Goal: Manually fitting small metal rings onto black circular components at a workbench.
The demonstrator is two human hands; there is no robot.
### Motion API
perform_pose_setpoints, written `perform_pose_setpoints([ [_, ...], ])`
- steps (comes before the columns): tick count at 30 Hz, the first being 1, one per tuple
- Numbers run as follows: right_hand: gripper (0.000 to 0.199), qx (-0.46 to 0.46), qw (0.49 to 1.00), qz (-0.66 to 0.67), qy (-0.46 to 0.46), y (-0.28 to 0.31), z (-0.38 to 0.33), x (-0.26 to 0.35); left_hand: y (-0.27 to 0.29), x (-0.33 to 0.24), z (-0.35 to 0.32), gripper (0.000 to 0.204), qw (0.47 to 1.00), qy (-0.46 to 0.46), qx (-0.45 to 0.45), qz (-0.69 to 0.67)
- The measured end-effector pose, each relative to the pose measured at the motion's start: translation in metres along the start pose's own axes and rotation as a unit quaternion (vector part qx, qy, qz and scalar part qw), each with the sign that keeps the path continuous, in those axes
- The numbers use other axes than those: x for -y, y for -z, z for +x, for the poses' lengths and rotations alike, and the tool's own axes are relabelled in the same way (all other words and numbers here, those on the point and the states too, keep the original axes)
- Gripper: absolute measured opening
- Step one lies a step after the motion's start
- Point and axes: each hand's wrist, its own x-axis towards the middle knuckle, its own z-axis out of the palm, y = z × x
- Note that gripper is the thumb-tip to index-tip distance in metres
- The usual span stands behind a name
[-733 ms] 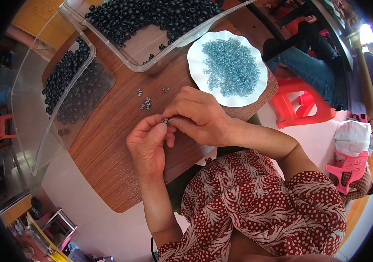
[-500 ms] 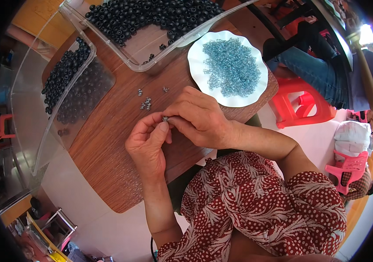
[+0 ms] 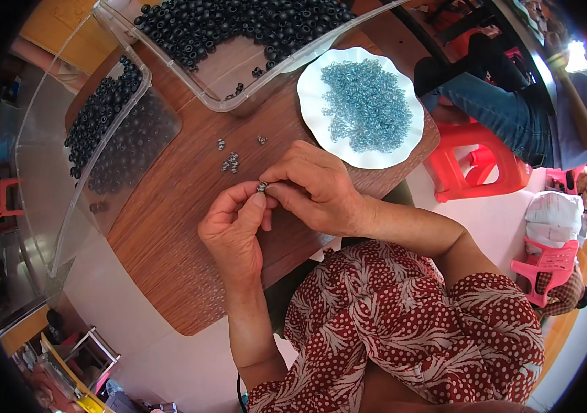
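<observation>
My left hand [image 3: 233,224] and my right hand [image 3: 317,189] meet above the wooden table. Between their thumbs and fingertips they pinch a small dark, shiny ring-like piece [image 3: 262,186]; its exact make is too small to tell. Just beyond my fingers lie several similar small pieces [image 3: 231,162] in a loose group, dark with clear glints. A white plate with a wavy rim [image 3: 312,127] stands beyond my right hand, heaped with small clear bluish rings [image 3: 367,103].
A clear plastic bin [image 3: 228,104] at the far side holds many black ring-shaped pieces [image 3: 238,27]. Another clear container [image 3: 143,72] with black pieces stands at the left. The brown table's edge [image 3: 145,296] curves near me. A red stool [image 3: 475,165] and a person in jeans [image 3: 496,110] are at the right.
Both hands stay together on the small piece, with only a slight shift of the fingers. The whole view has moved a little; the loose pieces lie as before.
</observation>
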Motion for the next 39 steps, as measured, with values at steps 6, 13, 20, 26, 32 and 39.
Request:
perform_pose_setpoints([
  [6, 0.018, -0.008, 1.0, 0.006, 0.001, -0.002, -0.002, -0.001, -0.001, 0.002, 0.0, 0.012, 1.0, -0.011, -0.005, -0.001],
  [13, 0.02, -0.011, 1.0, -0.001, 0.025, -0.001, -0.002, -0.001, 0.002, -0.002, 0.001, 0.013, 0.999, 0.037, 0.001, -0.036],
  [20, 0.018, -0.006, 1.0, 0.007, 0.014, 0.0, -0.003, 0.002, 0.004, -0.004, 0.002, 0.011, 0.993, 0.085, 0.004, -0.08],
  [26, 0.015, 0.006, 0.997, 0.065, -0.045, 0.002, -0.003, 0.004, 0.004, -0.003, 0.002, 0.011, 0.993, 0.062, 0.022, -0.094],
  [32, 0.009, 0.047, 0.991, 0.082, -0.098, 0.007, 0.001, 0.007, 0.008, -0.004, 0.003, 0.011, 0.988, 0.094, 0.031, -0.116],
  [39, 0.01, 0.087, 0.894, 0.246, -0.364, 0.012, 0.0, 0.009, -0.012, 0.002, -0.003, 0.013, 0.989, -0.071, -0.054, 0.12],
])
